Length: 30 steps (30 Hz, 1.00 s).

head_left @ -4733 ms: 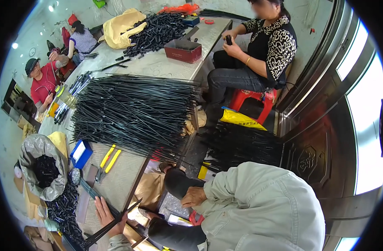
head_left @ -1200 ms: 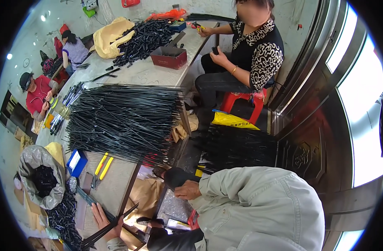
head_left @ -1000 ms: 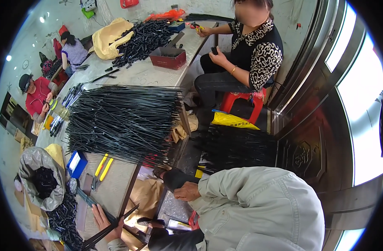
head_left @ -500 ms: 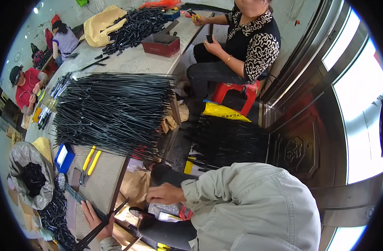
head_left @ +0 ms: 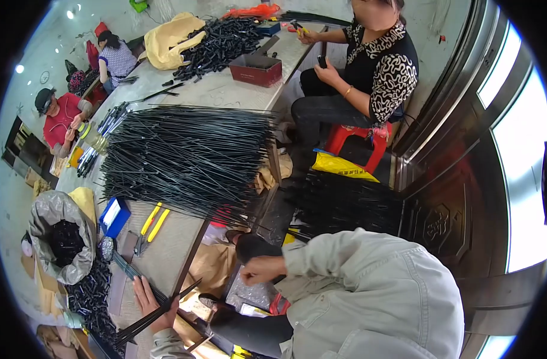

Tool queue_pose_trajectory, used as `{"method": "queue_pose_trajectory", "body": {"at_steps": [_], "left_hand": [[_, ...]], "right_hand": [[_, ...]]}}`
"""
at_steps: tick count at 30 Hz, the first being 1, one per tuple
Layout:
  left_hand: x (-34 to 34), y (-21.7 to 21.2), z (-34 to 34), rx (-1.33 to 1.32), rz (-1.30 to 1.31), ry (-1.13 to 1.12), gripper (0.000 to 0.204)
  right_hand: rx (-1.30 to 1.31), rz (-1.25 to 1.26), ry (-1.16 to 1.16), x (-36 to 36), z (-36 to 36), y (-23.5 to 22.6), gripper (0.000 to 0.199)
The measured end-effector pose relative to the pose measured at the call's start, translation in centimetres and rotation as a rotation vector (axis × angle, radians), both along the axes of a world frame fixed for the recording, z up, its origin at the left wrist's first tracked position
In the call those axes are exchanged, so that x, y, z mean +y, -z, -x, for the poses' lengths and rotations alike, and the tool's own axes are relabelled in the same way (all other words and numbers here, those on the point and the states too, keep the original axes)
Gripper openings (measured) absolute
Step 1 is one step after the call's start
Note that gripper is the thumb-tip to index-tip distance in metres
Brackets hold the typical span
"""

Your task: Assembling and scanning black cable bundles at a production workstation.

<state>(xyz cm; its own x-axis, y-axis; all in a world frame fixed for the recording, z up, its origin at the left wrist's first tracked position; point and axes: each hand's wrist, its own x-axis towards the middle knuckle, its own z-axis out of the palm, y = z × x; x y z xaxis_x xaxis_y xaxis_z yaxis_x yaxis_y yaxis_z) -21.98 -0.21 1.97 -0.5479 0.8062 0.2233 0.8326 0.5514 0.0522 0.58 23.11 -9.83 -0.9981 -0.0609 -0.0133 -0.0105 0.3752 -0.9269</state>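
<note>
My long grey table (head_left: 166, 251) runs up the room, and a big heap of thin black rods (head_left: 190, 152) covers its middle and pokes over its right edge, so the only bare room is a strip near me. A grey sack (head_left: 55, 230) of black bits sits at the table's left edge, with a small blue box (head_left: 114, 215) and yellow-handled pliers (head_left: 151, 222) beside it. My left hand (head_left: 151, 302) lies on the table near its right edge, fingers curled on a few black rods (head_left: 160, 311); my right hand is out of sight.
</note>
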Motion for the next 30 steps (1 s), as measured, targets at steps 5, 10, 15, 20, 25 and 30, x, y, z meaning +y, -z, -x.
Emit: {"method": "queue_pose_trajectory", "body": {"at_steps": [5,10,15,20,25,30], "left_hand": [[0.0,0.4,0.5,0.008,-0.013,0.039,0.103],[0.2,0.4,0.4,0.003,-0.025,0.034,0.103],[-0.7,1.2,1.1,0.024,-0.018,0.042,0.103],[-0.6,1.4,1.4,0.028,-0.021,0.05,0.103],[-0.5,1.1,1.0,0.056,-0.026,0.03,0.104],[-0.3,1.1,0.8,0.047,-0.03,0.025,0.103]], "right_hand": [[0.25,-0.293,-0.056,-0.2,-7.8,3.5,0.006],[0.286,-0.429,-0.01,-0.9,-8.4,6.1,0.005],[0.382,-0.42,0.028,-0.7,-8.0,6.8,0.005],[0.373,-0.41,0.056,-0.5,-8.0,7.0,0.005],[0.374,-0.424,0.057,-0.4,-7.9,7.2,0.006],[0.382,-0.427,0.074,-0.5,-8.1,6.8,0.006]]}}
